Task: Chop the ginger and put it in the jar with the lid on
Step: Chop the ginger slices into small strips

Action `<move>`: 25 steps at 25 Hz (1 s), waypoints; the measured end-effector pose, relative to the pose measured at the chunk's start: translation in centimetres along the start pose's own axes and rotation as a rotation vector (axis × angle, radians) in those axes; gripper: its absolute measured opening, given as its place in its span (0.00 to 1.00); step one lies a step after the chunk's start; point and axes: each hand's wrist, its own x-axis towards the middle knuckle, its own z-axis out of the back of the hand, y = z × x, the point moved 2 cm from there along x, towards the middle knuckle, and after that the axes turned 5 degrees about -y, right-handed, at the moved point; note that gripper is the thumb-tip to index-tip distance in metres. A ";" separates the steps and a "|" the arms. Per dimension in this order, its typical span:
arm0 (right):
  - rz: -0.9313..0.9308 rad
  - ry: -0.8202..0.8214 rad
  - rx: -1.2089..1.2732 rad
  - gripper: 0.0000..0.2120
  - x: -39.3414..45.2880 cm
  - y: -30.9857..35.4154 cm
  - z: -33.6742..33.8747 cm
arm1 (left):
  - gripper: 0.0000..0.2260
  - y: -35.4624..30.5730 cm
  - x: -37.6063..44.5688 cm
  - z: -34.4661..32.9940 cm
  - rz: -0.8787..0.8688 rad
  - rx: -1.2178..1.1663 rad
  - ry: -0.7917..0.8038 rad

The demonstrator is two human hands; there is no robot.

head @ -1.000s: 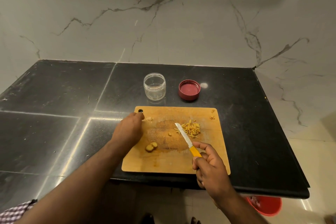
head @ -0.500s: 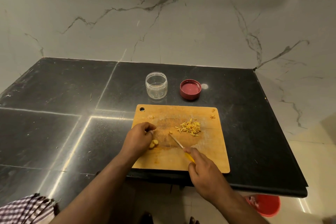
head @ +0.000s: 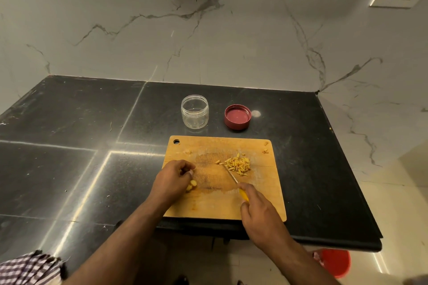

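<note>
A wooden cutting board (head: 254,206) lies at the counter's front edge. A pile of chopped ginger (head: 238,164) sits on its far right part. Two or three ginger slices (head: 191,186) lie at the board's left, just under my left hand (head: 173,180). That hand's fingers are curled, and a pale ginger piece shows pinched between them. My right hand (head: 261,217) grips the yellow-handled knife (head: 243,194), whose blade points up-left beside the chopped pile. Behind the board stand an open clear jar (head: 195,111) and its red lid (head: 237,117), upside down.
The black counter (head: 69,146) meets marble walls behind and to the right. Its right edge drops to the floor, where a red bucket (head: 335,264) stands. A checked cloth (head: 27,268) shows at the lower left.
My left hand came down from the board's top-left corner to the ginger slices and curled over them. My right hand turned the knife, bringing the blade on edge beside the chopped pile.
</note>
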 end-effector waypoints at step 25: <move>-0.055 0.042 0.150 0.18 -0.2 -0.6 1.0 | 0.06 -1.5 0.4 1.0 -0.016 0.045 0.092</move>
